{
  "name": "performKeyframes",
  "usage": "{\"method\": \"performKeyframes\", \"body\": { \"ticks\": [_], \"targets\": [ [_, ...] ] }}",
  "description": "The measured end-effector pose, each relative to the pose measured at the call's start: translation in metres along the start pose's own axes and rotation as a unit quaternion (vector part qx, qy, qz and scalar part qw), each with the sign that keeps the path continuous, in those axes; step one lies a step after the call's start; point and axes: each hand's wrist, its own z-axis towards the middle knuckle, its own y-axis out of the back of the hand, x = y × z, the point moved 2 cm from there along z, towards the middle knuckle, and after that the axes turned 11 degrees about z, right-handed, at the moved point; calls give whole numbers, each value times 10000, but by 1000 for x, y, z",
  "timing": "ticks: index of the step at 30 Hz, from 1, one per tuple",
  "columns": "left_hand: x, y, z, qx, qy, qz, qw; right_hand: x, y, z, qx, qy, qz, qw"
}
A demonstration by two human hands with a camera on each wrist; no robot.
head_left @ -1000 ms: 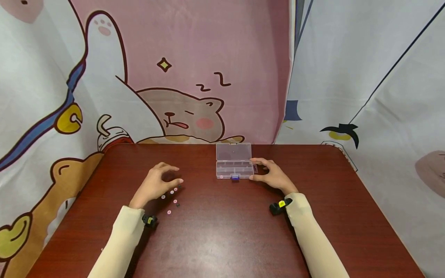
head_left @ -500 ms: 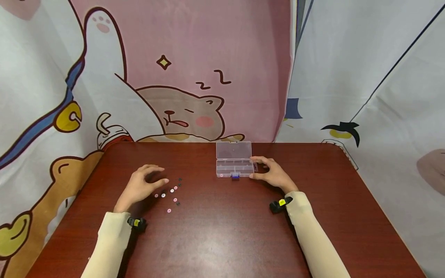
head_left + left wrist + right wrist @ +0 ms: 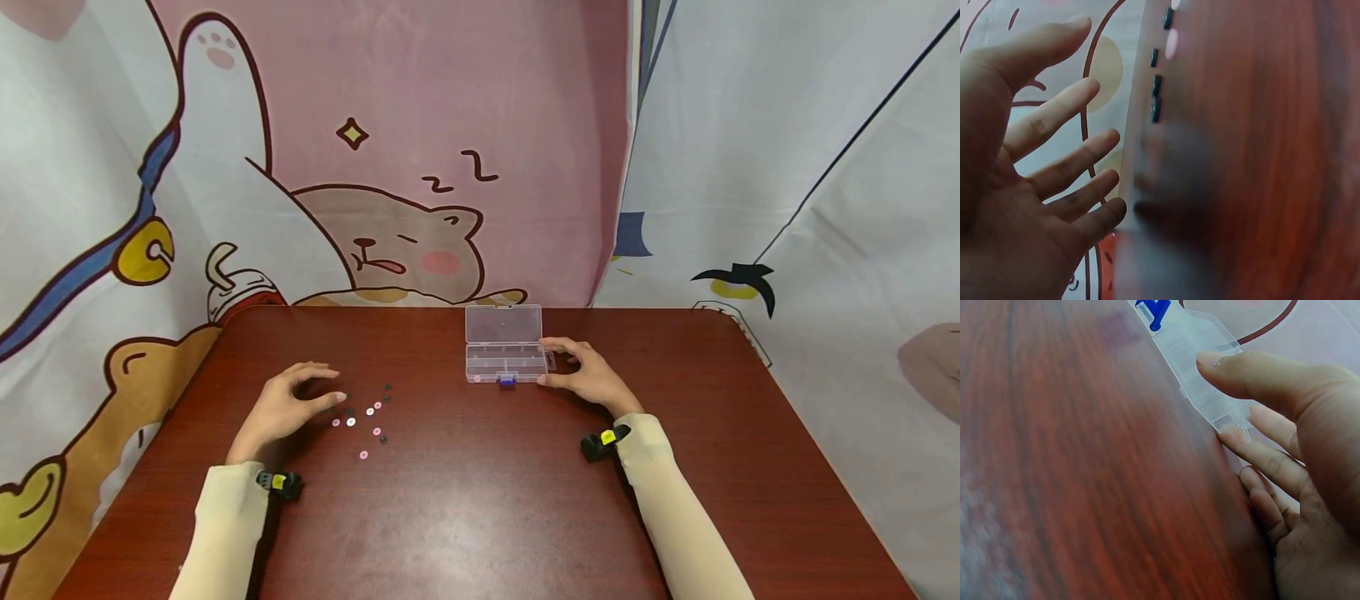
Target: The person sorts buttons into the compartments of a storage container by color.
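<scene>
Shining brightly and fairly evenly in the head view, seemingly from above, glaring on the tabletop (image 3: 457,533) between left fingers (image 3: 311,372) and right fingers (image 3: 562,343) but nearer the camera. Throwing shadows beneath the left fingers and beside both sleeves (image 3: 675,500). Looking dimmer in the left wrist view, smearing into dark blur beside the little fingertip (image 3: 1113,211), blurring a pink piece (image 3: 1172,44) right of the fingers. Looking dim in the right wrist view, gleaming off the clear box (image 3: 1184,353) by the thumb (image 3: 1260,375), hazing into sheen far left of the fingers.
</scene>
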Motion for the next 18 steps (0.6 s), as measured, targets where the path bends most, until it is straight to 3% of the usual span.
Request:
{"method": "performKeyframes", "body": {
  "ticks": [8, 18],
  "targets": [
    [13, 2, -4, 20, 74, 22, 10000, 0, 0, 0, -7, 56, 42, 10000],
    [21, 10, -13, 668, -49, -72, 9977, 1, 0, -1, -9, 53, 46, 10000]
  ]
}}
